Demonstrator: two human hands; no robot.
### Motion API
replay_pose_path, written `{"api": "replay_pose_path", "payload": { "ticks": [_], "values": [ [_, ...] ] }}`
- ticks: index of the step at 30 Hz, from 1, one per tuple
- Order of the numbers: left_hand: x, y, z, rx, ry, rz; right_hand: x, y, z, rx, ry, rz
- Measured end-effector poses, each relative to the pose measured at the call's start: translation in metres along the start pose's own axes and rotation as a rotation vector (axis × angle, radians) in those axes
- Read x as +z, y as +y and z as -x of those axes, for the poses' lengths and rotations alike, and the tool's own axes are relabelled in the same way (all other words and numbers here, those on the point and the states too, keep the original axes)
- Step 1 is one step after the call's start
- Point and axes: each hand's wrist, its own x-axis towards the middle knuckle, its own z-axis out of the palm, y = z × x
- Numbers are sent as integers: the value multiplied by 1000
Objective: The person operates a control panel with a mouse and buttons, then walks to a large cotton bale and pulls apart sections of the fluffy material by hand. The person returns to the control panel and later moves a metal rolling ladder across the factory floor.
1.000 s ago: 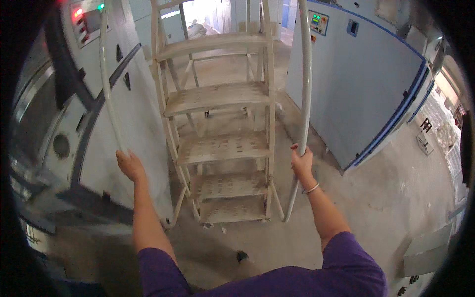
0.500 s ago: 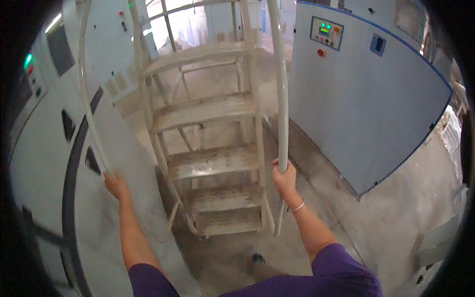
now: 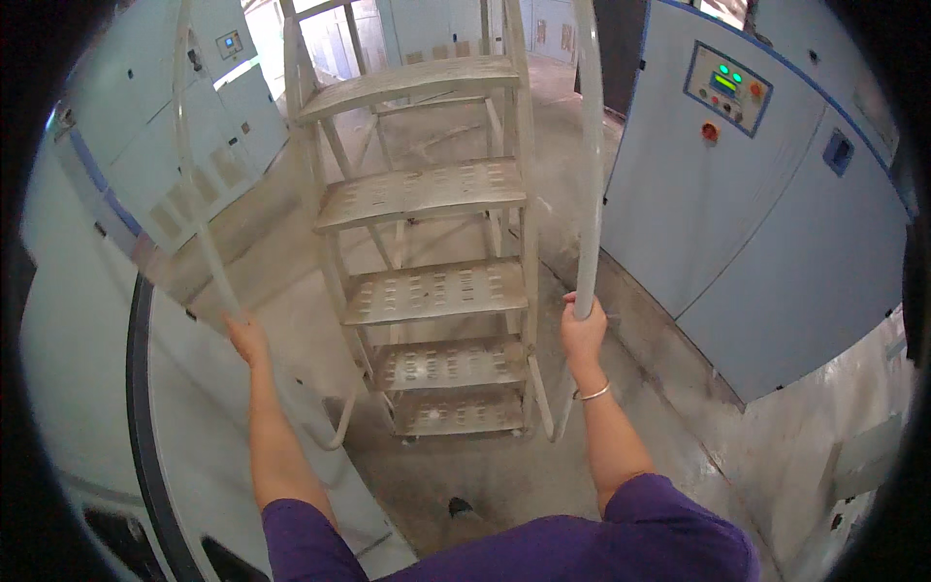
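In front of me stands a pale, dusty step ladder (image 3: pixel 436 291) with several perforated treads and a curved handrail on each side. My left hand (image 3: pixel 249 339) is closed round the left handrail (image 3: pixel 207 233). On the other side, my right hand (image 3: pixel 584 335), with a bangle at the wrist, grips the right handrail (image 3: pixel 590 175). Both arms reach forward, and the ladder is upright between them. Its lowest tread is close to the floor, beyond my shoe (image 3: pixel 460 506).
At the right stands a grey-blue cabinet (image 3: pixel 718 223) with blue edging and a control panel (image 3: pixel 727 89) with lit green lamps. A pale machine housing (image 3: pixel 223 427) runs along my left. More cabinets (image 3: pixel 184 126) line the far left, and the concrete floor (image 3: pixel 543 495) is dusty.
The view has turned, so the cabinets on both sides show differently, with more of the far left ones. The ladder has moved along with me. Both hands have kept hold of the handrails.
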Motion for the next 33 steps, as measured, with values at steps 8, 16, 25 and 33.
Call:
{"api": "replay_pose_path", "payload": {
  "ticks": [8, 16, 25, 33],
  "values": [
    [174, 84, -90, 181, -14, 16, 148, 57, -180, -105, 7, -27],
    [457, 176, -238, 51, -25, 60, 363, 96, -421, -106, -44, -2],
    [704, 196, -384, 41, 38, 19, 548, 125, -581, -49, -5, 76],
    [890, 246, -495, 94, -228, 46, 690, 146, -709, -148, 125, 271]
  ]
}}
